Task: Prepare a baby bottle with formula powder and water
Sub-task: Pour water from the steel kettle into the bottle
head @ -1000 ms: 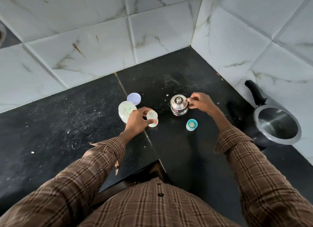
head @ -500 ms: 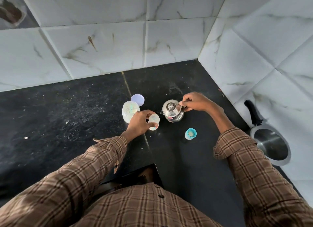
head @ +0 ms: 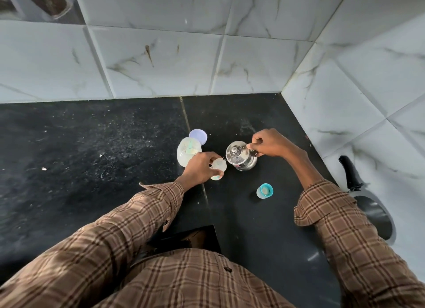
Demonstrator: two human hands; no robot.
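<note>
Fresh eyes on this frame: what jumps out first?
Mid-counter, the right hand grips the handle of a shiny steel kettle, its spout at the small baby bottle that the left hand holds. Behind the left hand stand a pale jar and a lilac lid; a teal cap sits nearer the person, and a dark pan lies at the right edge.

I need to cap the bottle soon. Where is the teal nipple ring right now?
In the head view, the teal plastic nipple ring stands alone on the black counter, right of centre, nearer the person than the steel kettle, beside the right sleeve.
</note>
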